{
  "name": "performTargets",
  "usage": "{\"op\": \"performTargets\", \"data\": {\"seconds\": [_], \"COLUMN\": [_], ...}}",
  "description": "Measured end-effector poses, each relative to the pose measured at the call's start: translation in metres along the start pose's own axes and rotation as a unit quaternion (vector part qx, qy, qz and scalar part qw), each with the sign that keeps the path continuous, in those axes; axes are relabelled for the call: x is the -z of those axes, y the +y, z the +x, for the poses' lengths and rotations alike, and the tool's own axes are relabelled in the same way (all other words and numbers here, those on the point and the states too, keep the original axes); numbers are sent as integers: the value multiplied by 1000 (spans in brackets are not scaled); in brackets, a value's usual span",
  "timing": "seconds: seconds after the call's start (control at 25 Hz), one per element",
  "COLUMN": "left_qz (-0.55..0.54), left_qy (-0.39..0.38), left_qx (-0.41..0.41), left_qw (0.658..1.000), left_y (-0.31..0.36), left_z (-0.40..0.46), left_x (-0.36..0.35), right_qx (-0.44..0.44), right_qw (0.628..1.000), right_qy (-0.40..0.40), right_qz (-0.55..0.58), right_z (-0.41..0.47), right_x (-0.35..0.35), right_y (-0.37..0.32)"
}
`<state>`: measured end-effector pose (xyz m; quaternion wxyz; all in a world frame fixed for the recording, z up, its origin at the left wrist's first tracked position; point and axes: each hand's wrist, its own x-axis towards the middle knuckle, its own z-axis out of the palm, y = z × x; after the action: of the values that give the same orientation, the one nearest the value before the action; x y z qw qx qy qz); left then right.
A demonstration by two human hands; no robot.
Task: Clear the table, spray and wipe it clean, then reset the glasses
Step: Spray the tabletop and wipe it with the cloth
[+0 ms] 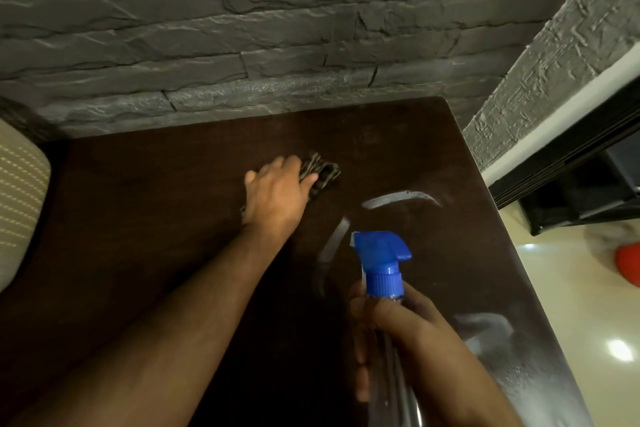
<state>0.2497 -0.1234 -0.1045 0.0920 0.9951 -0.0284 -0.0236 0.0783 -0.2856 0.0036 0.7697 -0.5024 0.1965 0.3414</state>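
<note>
Cushion (19, 198), pale and ribbed with woven dots, sits at the far left edge beside the dark, glossy wooden surface (138, 218) I am cleaning. Moving right, my left hand (277, 194) lies palm down on a small patterned cloth (320, 173), fingers spread flat and pressing it against the wood toward the back of the surface, near the rough grey stone wall (277, 28). The cloth looks soft, thin and crumpled, so I judge it light and floppy, best handled by bunching it under a flat palm as now. Right of it, pale wet streaks (401, 199) curve across the shiny wood, which likely makes it slippery. Nearer me, my right hand (398, 322) is wrapped around the neck of a spray bottle (381, 263), held above the surface; its clear plastic body is smooth and probably light, with a hard blue trigger head. The neck below the collar seems the surest hold. At far right, a cream polished floor (588, 288) shows a red object (628, 262), cut off by the frame edge.
</note>
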Motion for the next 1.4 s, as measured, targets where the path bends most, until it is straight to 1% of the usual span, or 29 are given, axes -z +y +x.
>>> {"op": "performTargets", "data": {"seconds": [0.04,0.12,0.2,0.24,0.28,0.32,0.36,0.44,0.48,0.52,0.6,0.68,0.72,0.76,0.84,0.92,1.0,1.08,1.16,1.24,1.32,1.36,1.4], "left_qz": [5,-4,-23,-22,-14,-1,12,12,10,13,0,-19,-26,-28,-13,-3,-10,-25,-38,-45,-47,-43,-40], "left_qy": [5,-19,-56,-59,-38,-8,17,20,20,18,-1,-31,-30,-12,37,46,41,25,10,-24,-57,-60,-40], "left_qx": [-5,-55,-129,-154,-158,-136,-92,8,29,21,-31,-109,-133,-136,-95,-34,-3,-18,-59,-112,-161,-167,-156], "left_qw": [1000,998,990,986,987,991,996,1000,999,1000,1000,993,990,990,995,998,999,999,997,992,984,983,986], "left_y": [11,22,9,-3,-16,-27,-33,-23,-12,2,21,17,7,-4,-23,-21,-6,11,22,24,13,3,-10], "left_z": [5,0,-31,-47,-60,-64,-58,-30,-17,-8,-9,-39,-58,-73,-77,-57,-30,-15,-26,-57,-97,-116,-130], "left_x": [1,1,4,3,3,3,4,3,3,3,0,0,-1,-1,1,-2,-2,-4,-4,0,2,2,2], "right_qx": [-1,-3,-8,-10,-12,-11,-8,1,0,-2,-9,-18,-20,-21,-25,-24,-18,-21,-24,-26,-20,-18,-17], "right_qw": [1000,1000,1000,1000,1000,1000,1000,1000,1000,1000,1000,999,999,999,999,998,998,997,997,997,997,997,997], "right_qy": [0,-5,-17,-20,-20,-19,-17,-10,-6,-3,0,-9,-16,-19,-13,-11,-16,-25,-31,-28,-18,-16,-17], "right_qz": [-3,-5,-4,-3,-4,-4,-5,-10,-14,-17,-23,-32,-36,-40,-45,-52,-59,-66,-73,-74,-73,-73,-72], "right_z": [-1,-4,-7,-8,-9,-11,-12,-15,-17,-18,-19,-21,-23,-24,-27,-29,-30,-31,-32,-35,-37,-39,-41], "right_x": [1,2,2,2,3,4,5,7,7,7,6,2,1,1,5,8,8,7,5,5,6,7,7], "right_y": [1,2,2,2,2,2,2,4,5,5,7,9,10,11,12,14,17,19,22,24,25,25,24]}}
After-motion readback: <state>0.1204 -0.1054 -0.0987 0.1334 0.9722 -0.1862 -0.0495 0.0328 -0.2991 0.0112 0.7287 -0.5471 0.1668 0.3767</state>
